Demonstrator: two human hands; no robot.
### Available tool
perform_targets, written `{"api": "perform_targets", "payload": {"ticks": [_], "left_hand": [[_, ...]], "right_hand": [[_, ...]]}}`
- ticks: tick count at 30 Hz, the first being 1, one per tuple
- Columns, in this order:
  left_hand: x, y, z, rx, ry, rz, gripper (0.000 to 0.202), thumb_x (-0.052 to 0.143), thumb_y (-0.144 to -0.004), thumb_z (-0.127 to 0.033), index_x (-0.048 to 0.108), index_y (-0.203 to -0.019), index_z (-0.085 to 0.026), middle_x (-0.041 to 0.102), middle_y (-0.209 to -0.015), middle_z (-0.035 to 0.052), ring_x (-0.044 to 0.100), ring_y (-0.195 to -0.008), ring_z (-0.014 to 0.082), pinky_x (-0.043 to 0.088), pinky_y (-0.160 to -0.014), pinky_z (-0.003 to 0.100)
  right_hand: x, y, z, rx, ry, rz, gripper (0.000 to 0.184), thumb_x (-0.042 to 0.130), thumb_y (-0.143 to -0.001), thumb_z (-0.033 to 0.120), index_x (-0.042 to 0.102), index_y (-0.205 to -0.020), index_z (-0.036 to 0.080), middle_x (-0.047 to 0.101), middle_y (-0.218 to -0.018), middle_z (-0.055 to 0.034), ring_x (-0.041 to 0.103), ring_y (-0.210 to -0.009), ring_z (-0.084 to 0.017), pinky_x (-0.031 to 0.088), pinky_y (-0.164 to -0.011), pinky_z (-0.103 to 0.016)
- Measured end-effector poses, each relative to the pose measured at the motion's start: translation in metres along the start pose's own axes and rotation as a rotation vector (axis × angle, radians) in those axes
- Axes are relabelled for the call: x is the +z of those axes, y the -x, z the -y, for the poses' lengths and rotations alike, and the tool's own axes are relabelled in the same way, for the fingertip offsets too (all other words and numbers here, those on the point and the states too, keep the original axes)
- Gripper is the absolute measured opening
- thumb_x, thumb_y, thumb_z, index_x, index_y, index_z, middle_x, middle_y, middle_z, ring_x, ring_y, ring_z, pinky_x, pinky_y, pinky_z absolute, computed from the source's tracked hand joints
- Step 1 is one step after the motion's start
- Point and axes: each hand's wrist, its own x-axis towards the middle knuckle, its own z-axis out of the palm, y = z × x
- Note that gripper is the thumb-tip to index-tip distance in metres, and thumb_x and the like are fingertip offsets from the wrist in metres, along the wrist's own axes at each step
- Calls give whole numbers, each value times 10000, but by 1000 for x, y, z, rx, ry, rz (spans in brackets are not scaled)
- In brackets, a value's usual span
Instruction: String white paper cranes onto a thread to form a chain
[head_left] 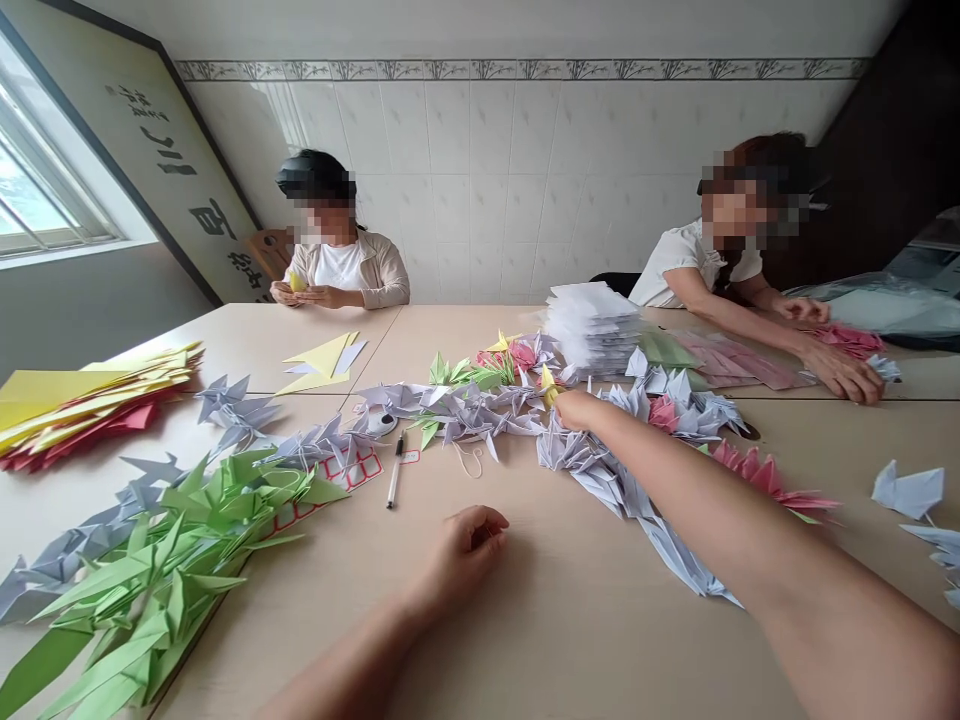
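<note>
My right hand [579,410] reaches across the tabletop, its fingertips closed on a small yellow paper crane [550,390]. That crane sits among long strings of lilac-grey origami cranes [457,412], which also run beneath my right forearm. My left hand [465,555] rests curled on the bare wood-toned table [525,620], holding nothing that I can see. A large bunch of green paper cranes [150,570] lies to its left, and a pink crane string [765,478] lies beyond my right arm.
A black-and-white pen [395,470] and a red-bordered label sheet [351,468] lie near the strings. Coloured paper sheets [90,410] are stacked at left, and a white paper stack [592,330] stands mid-table. Two seated co-workers handle paper: one's hands [296,293] at the far end, another's [840,372] at right.
</note>
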Motion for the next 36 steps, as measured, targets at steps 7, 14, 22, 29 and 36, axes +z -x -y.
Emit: {"api": "perform_targets", "payload": {"ticks": [7,14,22,29,36], "left_hand": [[0,0,1,-8,0,6,193,536,-856,-298,649,-938,-165,656,-834,46,570,-716,157,451,-640,263],[0,0,0,6,-29,3,179,540,-850,-272,664,-933,-173,659,-842,40,575,-727,158,452,-647,261],[0,-1,1,15,-30,3,189,538,-860,-298,664,-935,-178,660,-830,38,575,-723,162,459,-641,263],[-1,0,4,42,-43,-2,199,533,-860,-280,667,-954,-167,677,-852,45,590,-734,160,473,-659,265],[7,1,3,95,-118,-109,165,524,-854,-227,663,-919,-166,699,-788,27,613,-681,144,493,-607,241]], "right_hand": [[0,-7,-7,47,-49,169,288,585,-950,308,599,-1200,165,617,-1218,-89,638,-1016,-220,551,-856,-412],[-12,5,-19,52,-161,162,273,585,-951,305,605,-1180,157,636,-1171,-79,653,-967,-205,564,-818,-393],[-49,44,-26,83,-217,-233,218,575,-947,334,646,-1045,153,664,-1058,-54,640,-920,-197,524,-829,-381],[-17,130,11,-133,-469,-394,227,479,-935,281,652,-1071,225,722,-994,-50,645,-837,-206,435,-717,-275],[86,169,87,-400,-591,-57,125,610,-803,226,672,-695,210,715,-677,-7,632,-622,-175,374,-549,-233]]}}
